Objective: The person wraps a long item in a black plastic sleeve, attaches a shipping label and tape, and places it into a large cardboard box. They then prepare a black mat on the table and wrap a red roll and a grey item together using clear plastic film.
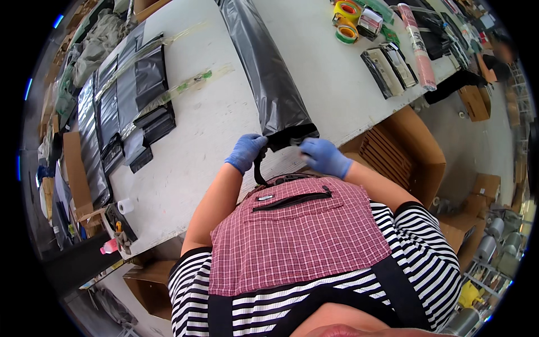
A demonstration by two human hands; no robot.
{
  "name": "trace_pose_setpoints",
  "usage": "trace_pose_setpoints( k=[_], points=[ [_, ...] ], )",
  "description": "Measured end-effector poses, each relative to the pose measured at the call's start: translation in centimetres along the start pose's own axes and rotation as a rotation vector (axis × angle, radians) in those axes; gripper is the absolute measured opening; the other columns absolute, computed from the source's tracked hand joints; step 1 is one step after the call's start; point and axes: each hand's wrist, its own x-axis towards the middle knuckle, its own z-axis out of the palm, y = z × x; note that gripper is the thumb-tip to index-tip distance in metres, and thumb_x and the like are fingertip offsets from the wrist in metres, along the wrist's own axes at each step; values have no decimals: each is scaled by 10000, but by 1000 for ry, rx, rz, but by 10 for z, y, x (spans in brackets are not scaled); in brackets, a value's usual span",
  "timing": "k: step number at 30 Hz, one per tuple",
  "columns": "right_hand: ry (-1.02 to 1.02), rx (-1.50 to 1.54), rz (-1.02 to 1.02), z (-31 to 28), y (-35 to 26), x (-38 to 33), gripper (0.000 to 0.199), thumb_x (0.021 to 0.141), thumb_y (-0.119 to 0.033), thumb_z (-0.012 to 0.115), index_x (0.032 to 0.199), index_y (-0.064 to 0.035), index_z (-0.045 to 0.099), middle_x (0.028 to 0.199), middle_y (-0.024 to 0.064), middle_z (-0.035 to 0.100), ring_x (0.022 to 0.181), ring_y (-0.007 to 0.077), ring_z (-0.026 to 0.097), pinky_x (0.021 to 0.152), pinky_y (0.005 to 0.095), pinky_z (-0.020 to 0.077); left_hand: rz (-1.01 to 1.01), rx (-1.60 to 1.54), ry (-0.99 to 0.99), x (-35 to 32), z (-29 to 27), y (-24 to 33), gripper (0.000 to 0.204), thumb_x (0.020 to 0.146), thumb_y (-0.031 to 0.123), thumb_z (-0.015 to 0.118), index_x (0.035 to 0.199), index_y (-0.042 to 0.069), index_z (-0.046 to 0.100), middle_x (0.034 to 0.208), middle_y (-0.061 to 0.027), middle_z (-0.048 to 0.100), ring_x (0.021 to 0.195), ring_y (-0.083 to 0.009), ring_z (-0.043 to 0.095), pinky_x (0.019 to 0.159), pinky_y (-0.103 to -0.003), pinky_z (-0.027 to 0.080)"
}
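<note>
A long grey plastic bag (264, 67) lies lengthwise on the white table, its black end flap (292, 136) turned toward me at the near edge. My left hand (246, 153), in a blue glove, is closed on the flap's left corner. A black strip (259, 170) hangs down beneath those fingers. On the other side, my right hand (327, 159), also gloved in blue, is curled close to the flap's right corner. Its fingertips are slightly smeared, and whatever they pinch is too small to make out. A pale, shiny bit shows on the flap beside them.
Flat black plastic packages (132, 95) with clear tape strips lie on the left of the table (205, 132). At the far right are tape rolls (347, 33), an open box (390, 70) and a pink patterned roll (417, 48). A cardboard box (404, 149) stands below the right edge. Another person (497, 64) is beyond.
</note>
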Motion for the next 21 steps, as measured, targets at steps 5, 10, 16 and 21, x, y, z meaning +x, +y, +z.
trace_pose_setpoints(
  k=[5, 10, 16, 21],
  points=[
    [-282, 48, 777, 17, 49, -225, 221, 942, -289, 589, 989, -85, 659, 943, 174, 659, 898, 396, 624, 774, 467, 519, 475, 729, 296, -1, -29, 16, 463, 846, 152, 669, 1301, 102, 600, 1137, -122, 636, 1003, -271, 631, 885, -396, 517],
    [-953, 71, 1365, 34, 22, -368, 282, 942, -321, 567, 1057, -83, 664, 1008, 194, 672, 926, 405, 642, 796, 480, 527, 1043, 1525, 270, 9, -18, 74, 830, 741, 165, 738, 1501, 178, 405, 1556, -86, 375, 1448, -299, 348, 1174, -471, 311],
    [-405, -179, 1088, 7, 74, -230, 365, 941, -360, 541, 1138, -81, 670, 1086, 219, 689, 960, 415, 664, 822, 494, 536, 1278, 1664, 127, 26, -17, 68, 743, 769, 263, 731, 1465, 199, 479, 1552, -38, 394, 1480, -259, 303, 1214, -490, 246],
    [265, -330, 99, -52, 83, -38, 332, 846, -96, 639, 1177, -130, 641, 1213, 96, 640, 1130, 301, 591, 980, 396, 491, 1474, 1570, 120, 41, -10, 58, 457, 863, 160, 587, 1318, 188, 616, 1436, -62, 507, 1419, -264, 404, 1193, -490, 299]
  ],
)
